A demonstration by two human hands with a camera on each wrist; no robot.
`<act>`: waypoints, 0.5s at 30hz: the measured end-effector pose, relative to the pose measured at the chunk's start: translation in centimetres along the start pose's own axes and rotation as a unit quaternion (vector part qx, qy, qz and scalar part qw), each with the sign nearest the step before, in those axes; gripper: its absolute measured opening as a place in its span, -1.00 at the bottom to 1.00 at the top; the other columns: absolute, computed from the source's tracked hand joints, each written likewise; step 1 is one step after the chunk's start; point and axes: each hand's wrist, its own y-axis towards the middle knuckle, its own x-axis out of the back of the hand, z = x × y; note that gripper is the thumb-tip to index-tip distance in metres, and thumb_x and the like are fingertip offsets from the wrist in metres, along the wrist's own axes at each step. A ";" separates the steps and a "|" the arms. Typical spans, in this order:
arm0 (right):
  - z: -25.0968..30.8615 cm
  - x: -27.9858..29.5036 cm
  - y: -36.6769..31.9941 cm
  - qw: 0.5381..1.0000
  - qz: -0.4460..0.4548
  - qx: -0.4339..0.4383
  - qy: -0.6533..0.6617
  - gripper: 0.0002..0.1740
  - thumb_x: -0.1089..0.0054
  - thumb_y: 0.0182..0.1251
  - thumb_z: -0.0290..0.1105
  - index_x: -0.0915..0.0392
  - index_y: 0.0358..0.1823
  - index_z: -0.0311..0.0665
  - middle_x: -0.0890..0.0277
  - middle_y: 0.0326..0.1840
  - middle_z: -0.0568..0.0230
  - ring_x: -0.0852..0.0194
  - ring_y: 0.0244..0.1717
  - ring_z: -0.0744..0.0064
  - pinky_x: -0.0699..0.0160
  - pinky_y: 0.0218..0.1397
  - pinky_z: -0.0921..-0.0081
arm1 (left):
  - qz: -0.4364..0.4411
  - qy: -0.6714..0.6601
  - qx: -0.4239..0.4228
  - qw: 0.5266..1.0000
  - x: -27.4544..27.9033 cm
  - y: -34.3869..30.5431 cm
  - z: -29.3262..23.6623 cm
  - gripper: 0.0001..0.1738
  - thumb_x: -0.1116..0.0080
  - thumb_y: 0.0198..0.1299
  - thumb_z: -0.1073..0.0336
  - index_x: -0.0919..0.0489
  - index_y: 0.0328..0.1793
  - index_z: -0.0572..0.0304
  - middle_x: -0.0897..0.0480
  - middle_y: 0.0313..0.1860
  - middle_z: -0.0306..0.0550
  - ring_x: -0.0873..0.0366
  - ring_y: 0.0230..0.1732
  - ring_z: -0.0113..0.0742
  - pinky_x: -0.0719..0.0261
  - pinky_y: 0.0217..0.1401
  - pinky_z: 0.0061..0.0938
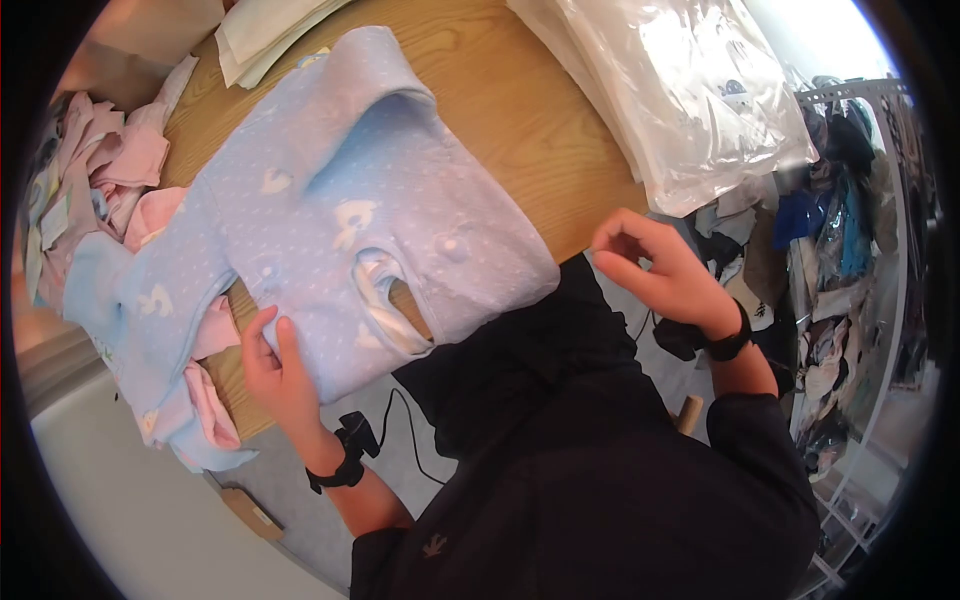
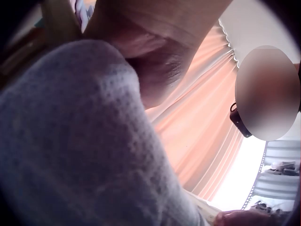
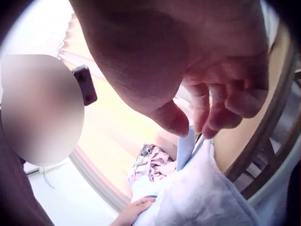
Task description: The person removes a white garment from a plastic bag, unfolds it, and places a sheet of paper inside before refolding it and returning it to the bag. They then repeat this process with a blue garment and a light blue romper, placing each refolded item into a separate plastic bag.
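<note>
A light blue baby garment (image 1: 330, 220) with white dots and animal figures lies on the wooden table, its round neck opening toward the person. At its near left edge, the left hand (image 1: 285, 375) rests on the cloth; the right wrist view shows this hand (image 3: 136, 211) against the garment (image 3: 197, 197). Pale fabric (image 2: 80, 141) fills much of the left wrist view and hides the fingertips. The right hand (image 1: 665, 270) is in the air just right of the garment, fingers loosely bent, holding nothing. Its fingers (image 3: 216, 106) hang above the cloth in the right wrist view.
Pink and blue clothes (image 1: 130, 165) are heaped at the left, some under the garment. Clear plastic bags (image 1: 700, 100) lie at the table's back right, pale sheets (image 1: 265, 35) at the back left. A white rack (image 1: 890, 250) with clothes stands at the right. The wooden table (image 1: 520, 130) has a curved edge.
</note>
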 end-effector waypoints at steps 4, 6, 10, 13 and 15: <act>0.8 -2.0 1.8 0.996 -0.009 0.033 -0.085 -0.49 -0.21 0.49 -0.31 -0.36 0.38 -0.34 -0.57 -0.06 0.04 -0.55 -0.05 0.21 -0.54 -0.03 0.35 | 0.109 -0.008 0.008 0.994 -0.5 1.2 -1.4 -0.72 -0.07 0.45 0.41 -0.50 0.24 0.30 -0.53 0.09 -0.13 -0.42 0.09 -0.43 -0.37 0.21 -0.56; 0.1 -3.6 2.6 0.986 -0.068 0.099 -0.118 -0.53 -0.18 0.49 -0.34 -0.41 0.36 -0.31 -0.56 0.04 -0.02 -0.52 0.04 0.06 -0.51 0.06 0.26 | 0.163 -0.022 -0.013 0.986 -1.1 2.2 -2.7 -0.67 -0.04 0.46 0.42 -0.46 0.30 0.28 -0.48 0.17 -0.13 -0.37 0.15 -0.43 -0.31 0.27 -0.56; -0.3 -6.8 5.0 0.936 -0.177 0.254 -0.169 -0.59 -0.11 0.48 -0.41 -0.51 0.32 -0.25 -0.54 0.24 -0.14 -0.45 0.23 -0.25 -0.45 0.24 0.07 | 0.241 -0.047 0.012 0.969 -0.6 5.0 -4.9 -0.48 -0.09 0.40 0.46 -0.27 0.45 0.28 -0.39 0.38 0.04 -0.21 0.47 -0.26 -0.06 0.56 -0.40; 0.0 -6.1 5.9 0.945 -0.183 0.235 -0.136 -0.57 -0.15 0.44 -0.45 -0.52 0.32 -0.19 -0.53 0.24 -0.16 -0.44 0.23 -0.27 -0.45 0.25 0.08 | 0.245 -0.194 0.101 0.945 0.6 8.2 -5.0 -0.25 -0.17 0.32 0.47 -0.06 0.55 0.18 -0.32 0.43 0.14 -0.22 0.51 -0.09 -0.17 0.57 -0.25; -0.3 -5.7 6.6 0.938 -0.198 0.242 -0.148 -0.57 -0.15 0.43 -0.45 -0.52 0.32 -0.18 -0.53 0.22 -0.17 -0.44 0.23 -0.28 -0.45 0.26 0.06 | 0.157 -0.308 0.151 0.926 1.2 10.7 -5.4 -0.32 -0.23 0.29 0.46 -0.13 0.46 0.21 -0.38 0.35 0.14 -0.34 0.39 -0.12 -0.32 0.47 -0.25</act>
